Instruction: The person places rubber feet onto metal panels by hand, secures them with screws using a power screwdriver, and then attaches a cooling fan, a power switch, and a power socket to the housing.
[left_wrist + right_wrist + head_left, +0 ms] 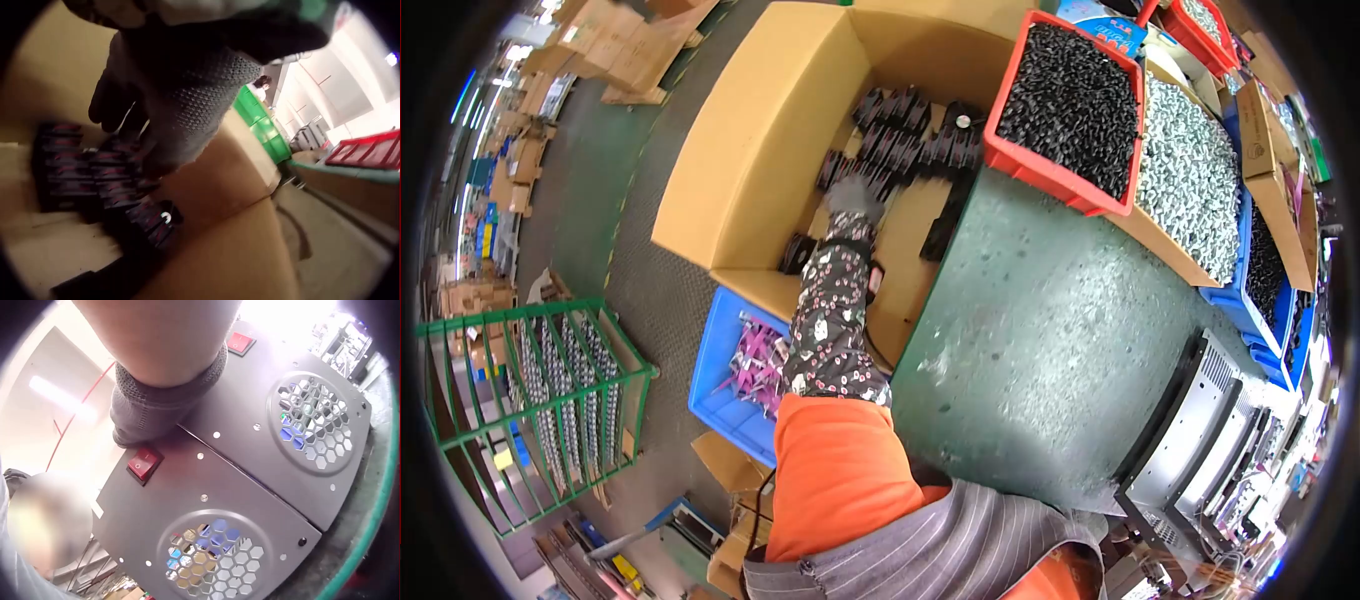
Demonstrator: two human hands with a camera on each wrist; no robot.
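Observation:
My left hand (pixel 853 197), in a grey knit glove, reaches down into a large cardboard box (pixel 750 140) among rows of small black parts (pixel 890 145). In the left wrist view the gloved left hand (pixel 194 112) has its fingers spread apart and pointing down, fingertips right at the black parts (pixel 69 169). A gloved right hand (pixel 153 412) is at the edge of two grey metal panels (pixel 187 487), each with a red rocker switch (pixel 145 464) and a honeycomb vent. Its fingers are hidden, and I cannot tell whether it grips a panel.
Beside the box stands a blue bin (pixel 725 405) of purple-and-white pieces. On the green table (pixel 1020 330) are a red bin (pixel 1065 205) of black pieces, a carton of pale hardware (pixel 1185 170), and metal panels (pixel 1200 400). A green wire rack (pixel 530 400) stands on the floor at left.

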